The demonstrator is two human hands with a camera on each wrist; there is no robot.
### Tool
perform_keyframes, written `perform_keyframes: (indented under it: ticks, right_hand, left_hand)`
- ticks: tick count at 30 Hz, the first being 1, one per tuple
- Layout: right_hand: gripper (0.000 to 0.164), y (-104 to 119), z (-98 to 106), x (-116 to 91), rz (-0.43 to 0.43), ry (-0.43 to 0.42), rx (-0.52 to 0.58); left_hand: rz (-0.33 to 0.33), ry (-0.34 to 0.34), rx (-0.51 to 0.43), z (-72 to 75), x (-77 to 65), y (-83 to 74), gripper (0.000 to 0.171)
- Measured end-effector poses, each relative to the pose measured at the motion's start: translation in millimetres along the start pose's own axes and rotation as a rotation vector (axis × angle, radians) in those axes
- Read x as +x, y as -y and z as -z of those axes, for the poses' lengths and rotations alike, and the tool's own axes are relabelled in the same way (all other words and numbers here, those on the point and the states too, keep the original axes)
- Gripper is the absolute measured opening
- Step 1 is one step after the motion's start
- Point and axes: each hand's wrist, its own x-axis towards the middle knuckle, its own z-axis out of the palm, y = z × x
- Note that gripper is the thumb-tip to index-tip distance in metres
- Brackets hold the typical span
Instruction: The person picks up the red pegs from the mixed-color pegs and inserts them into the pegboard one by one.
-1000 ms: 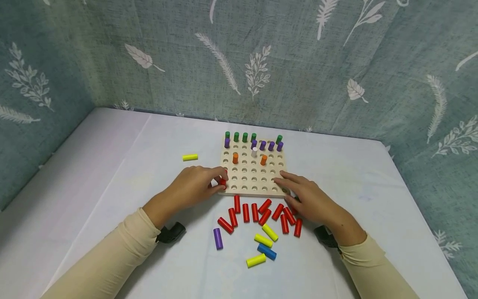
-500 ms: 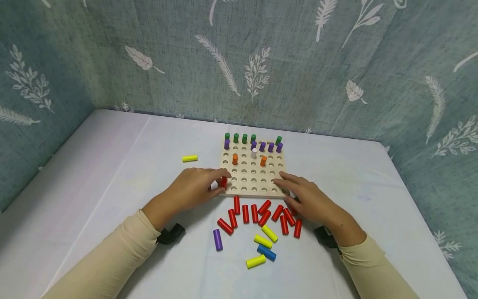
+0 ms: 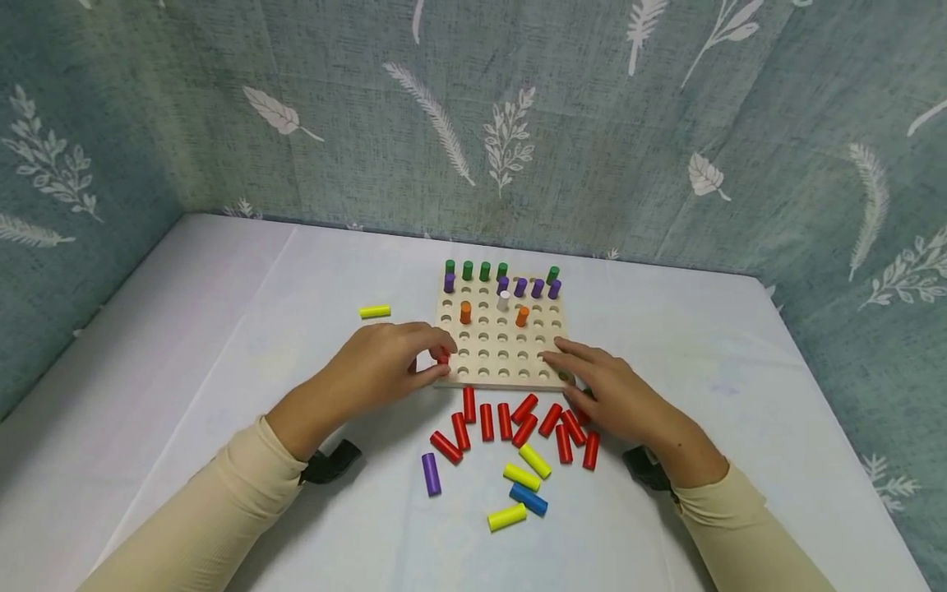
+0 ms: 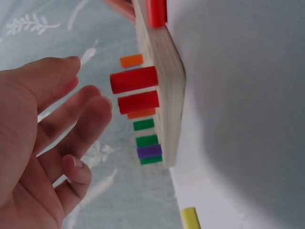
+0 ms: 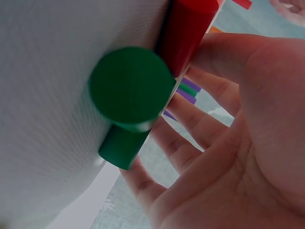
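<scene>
A pale wooden pegboard [image 3: 493, 363] lies mid-table, with green, purple, orange and white pegs standing in some of its holes. Two red pegs [image 4: 134, 79] stand in the column along its left edge. Beside them is my left hand [image 3: 379, 362], thumb and fingers loosely bent and, in the left wrist view, apart from the pegs. My right hand [image 3: 617, 396] rests at the board's right front corner, fingers spread over the edge. Below that palm, the right wrist view shows two green pegs [image 5: 131, 86] and a red peg [image 5: 188, 36] close to the thumb.
Several loose red pegs [image 3: 487, 422] lie in front of the board. Nearer are a purple peg [image 3: 431, 474], a blue peg [image 3: 528, 499] and yellow pegs [image 3: 507, 517]. Another yellow peg [image 3: 375, 311] lies left of the board. A patterned cloth [image 3: 473, 123] hangs behind the table.
The left hand was close around a red peg at the board's left edge; it has moved slightly up and left, its fingers now off the peg. The right hand stays put.
</scene>
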Motion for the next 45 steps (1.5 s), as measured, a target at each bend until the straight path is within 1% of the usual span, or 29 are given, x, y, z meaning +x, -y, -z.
perform_keyframes:
  ticks: [2, 5, 12, 16, 18, 20, 24, 28, 33, 36, 39, 43, 45]
  right_hand:
    - [0.055, 0, 1, 0, 0.002, -0.005, -0.003]
    - [0.055, 0, 1, 1, 0.005, -0.012, -0.005]
    - [0.054, 0, -1, 1, 0.008, -0.011, 0.007]
    - [0.054, -1, -3, -4, -0.004, -0.004, 0.008]
    - [0.055, -1, -4, -6, -0.01, 0.001, 0.009]
    - [0.055, -1, -4, -7, -0.009, 0.003, 0.008]
    - [0.054, 0, -3, -6, 0.0, -0.01, 0.005]
    - [0.054, 1, -1, -4, 0.003, -0.017, 0.009]
    - [0.054, 1, -1, -3, 0.006, -0.003, 0.019]
    - [0.055, 0, -1, -3, 0.003, -0.012, 0.011]
    - [0.055, 0, -1, -2, 0.0, -0.021, 0.011]
    - [0.055, 0, -1, -2, 0.002, -0.01, 0.022]
    - [0.055, 0, -1, -2, 0.003, -0.005, 0.02]
  left_hand:
    - [-0.007, 0.013, -0.023, 1.8, -0.1, -2.7, 0.023]
    - [-0.003, 0.055, -0.063, 3.5, 0.2, -5.8, 0.022]
    - [0.049, 0.197, -0.152, 2.2, -1.1, -11.1, 0.022]
    - [0.022, 0.262, -0.167, -3.9, -2.8, -12.8, 0.015]
    - [-0.004, 0.288, -0.176, -6.8, -3.9, -13.2, 0.01]
    - [-0.018, 0.304, -0.183, -8.6, -4.8, -13.1, 0.007]
    - [-0.015, 0.328, -0.193, -9.0, -5.5, -13.4, 0.006]
    - [0.009, 0.37, -0.192, -9.2, -5.4, -14.9, 0.007]
    - [0.034, 0.423, -0.205, -10.3, -7.4, -16.1, 0.009]
    - [0.024, 0.434, -0.208, -11.2, -7.4, -15.5, 0.012]
    - [0.031, 0.447, -0.207, -11.7, -6.7, -14.7, 0.015]
    - [0.046, 0.471, -0.214, -12.4, -7.0, -13.9, 0.017]
    - [0.041, 0.476, -0.215, -12.9, -7.3, -13.4, 0.018]
